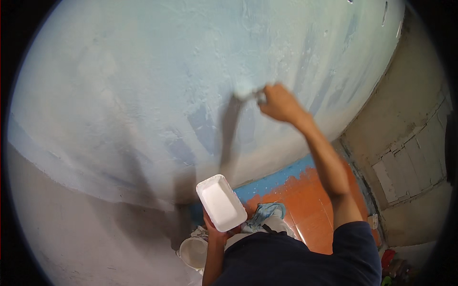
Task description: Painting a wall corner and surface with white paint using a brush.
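From below, my left hand grips a white rectangular tray with a raised rim. The tray is held tilted in front of my body, and its inside looks white all over. My right hand is raised to the wall and closed around a small hand tool with a grey neck. The tool's pale head blends into the wall, so its exact kind is blurred. Patchy pale blue and white coating covers the wall, with darker bluish streaks low down and toward the right.
A white bucket stands at lower left beside my left forearm. Near my body lies a light blue cloth. The orange tiled floor has a blue painted strip along the wall. A rough grey-brown wall closes the right side.
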Demonstrator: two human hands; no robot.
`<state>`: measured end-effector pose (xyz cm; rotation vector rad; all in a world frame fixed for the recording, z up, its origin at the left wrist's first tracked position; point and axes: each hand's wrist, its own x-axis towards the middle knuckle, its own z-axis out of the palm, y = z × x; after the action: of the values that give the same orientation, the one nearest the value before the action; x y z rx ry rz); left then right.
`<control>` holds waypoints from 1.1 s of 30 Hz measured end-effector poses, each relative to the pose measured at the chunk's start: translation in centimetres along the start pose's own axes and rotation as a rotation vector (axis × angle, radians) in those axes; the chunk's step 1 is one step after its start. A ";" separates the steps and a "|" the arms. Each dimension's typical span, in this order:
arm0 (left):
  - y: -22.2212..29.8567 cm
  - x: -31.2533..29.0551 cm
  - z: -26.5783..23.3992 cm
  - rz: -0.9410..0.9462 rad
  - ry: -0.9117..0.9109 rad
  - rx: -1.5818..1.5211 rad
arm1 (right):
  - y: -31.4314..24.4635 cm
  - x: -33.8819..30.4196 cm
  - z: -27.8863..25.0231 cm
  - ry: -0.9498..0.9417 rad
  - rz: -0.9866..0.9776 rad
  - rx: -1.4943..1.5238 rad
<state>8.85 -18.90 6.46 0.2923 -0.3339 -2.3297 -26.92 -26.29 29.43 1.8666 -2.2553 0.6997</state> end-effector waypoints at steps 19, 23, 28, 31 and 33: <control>2.7 -2.3 -10.2 0.178 0.058 0.114 | 1.2 -16.4 34.4 0.055 0.273 0.197; 3.2 -2.1 -7.8 0.114 -0.027 0.151 | 4.5 -15.5 34.6 -0.374 0.367 0.048; 4.6 -2.6 -4.8 0.090 -0.109 0.176 | -2.0 -3.2 13.4 -0.222 0.157 0.044; 3.4 -1.9 -2.6 0.056 -0.164 0.152 | -6.9 0.6 -1.3 0.033 0.016 0.022; 3.1 -0.7 -3.2 0.006 -0.088 0.046 | -10.4 1.5 -7.7 0.125 0.042 0.176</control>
<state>12.34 -20.98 4.53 0.2115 -0.4312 -2.3356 -18.80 -25.68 39.55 1.7965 -2.2244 1.0221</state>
